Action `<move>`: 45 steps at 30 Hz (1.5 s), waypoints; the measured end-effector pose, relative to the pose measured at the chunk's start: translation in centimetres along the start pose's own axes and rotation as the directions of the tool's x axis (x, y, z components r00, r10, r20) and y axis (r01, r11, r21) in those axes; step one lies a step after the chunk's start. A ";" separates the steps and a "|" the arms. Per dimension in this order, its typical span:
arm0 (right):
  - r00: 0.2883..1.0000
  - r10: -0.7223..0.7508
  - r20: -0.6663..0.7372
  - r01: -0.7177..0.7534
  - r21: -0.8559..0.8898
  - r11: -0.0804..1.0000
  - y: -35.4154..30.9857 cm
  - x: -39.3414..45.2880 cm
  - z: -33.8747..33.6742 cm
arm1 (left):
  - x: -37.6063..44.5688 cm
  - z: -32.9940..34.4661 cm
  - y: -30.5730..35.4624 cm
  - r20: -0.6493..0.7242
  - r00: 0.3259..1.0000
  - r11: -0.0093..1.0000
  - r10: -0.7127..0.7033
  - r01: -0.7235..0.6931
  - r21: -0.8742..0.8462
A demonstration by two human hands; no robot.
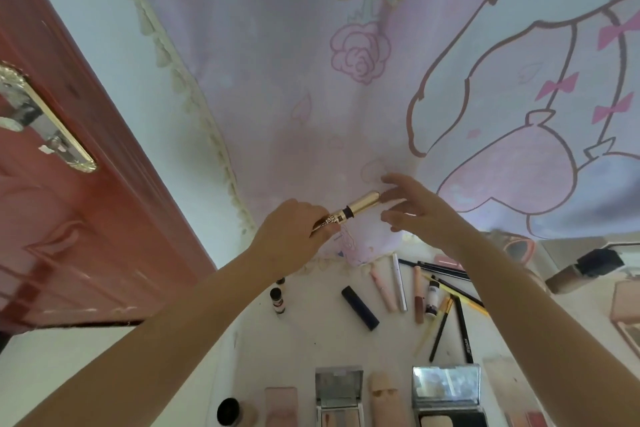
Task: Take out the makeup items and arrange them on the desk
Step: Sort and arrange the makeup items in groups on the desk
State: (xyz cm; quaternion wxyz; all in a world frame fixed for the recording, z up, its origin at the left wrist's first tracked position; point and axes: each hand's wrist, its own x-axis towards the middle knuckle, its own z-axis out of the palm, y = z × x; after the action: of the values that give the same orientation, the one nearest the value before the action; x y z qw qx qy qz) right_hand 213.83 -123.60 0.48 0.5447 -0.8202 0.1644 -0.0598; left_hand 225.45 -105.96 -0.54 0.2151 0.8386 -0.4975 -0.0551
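Note:
My left hand [294,236] grips the patterned end of a gold tube [349,211], held up above the white desk [311,340]. My right hand [412,208] hovers with fingers spread at the tube's gold cap end; whether the fingertips touch it is unclear. Below on the desk lie a dark navy tube [360,307], a pink tube [383,288], a white pen-like stick [399,282], a tan gloss tube [418,295], a small white bottle [432,298] and several dark pencils [462,329]. Two small dark-capped bottles [278,300] stand to the left.
Along the near edge sit two open mirrored compacts [339,395] [446,395], a pink palette [281,406], a beige tube [384,399] and a black-lidded jar [230,412]. A foundation bottle [581,270] lies at right. A patterned pastel curtain [346,80] hangs behind; a red door [69,184] is left.

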 end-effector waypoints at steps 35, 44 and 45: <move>0.897 0.440 0.041 -0.288 -0.701 0.652 25.6 -13.2 -10.1 | 15.6 29.7 20.6 0.531 0.695 0.758 -0.484 0.637 -0.143; 0.952 0.292 0.094 -0.166 -0.643 0.748 25.0 -12.0 -11.8 | 11.5 27.4 17.8 0.433 0.772 0.816 -0.466 0.564 -0.127; 0.961 0.261 0.088 -0.147 -0.637 0.757 24.8 -11.3 -11.8 | 10.6 26.8 17.2 0.414 0.784 0.834 -0.463 0.543 -0.094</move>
State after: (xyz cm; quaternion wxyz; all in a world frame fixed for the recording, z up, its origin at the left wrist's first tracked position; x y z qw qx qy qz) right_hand 194.84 -138.82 -16.55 0.2573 -0.9330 0.2160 0.1288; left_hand 208.57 -130.31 -16.27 0.1800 0.8875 -0.2773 -0.3211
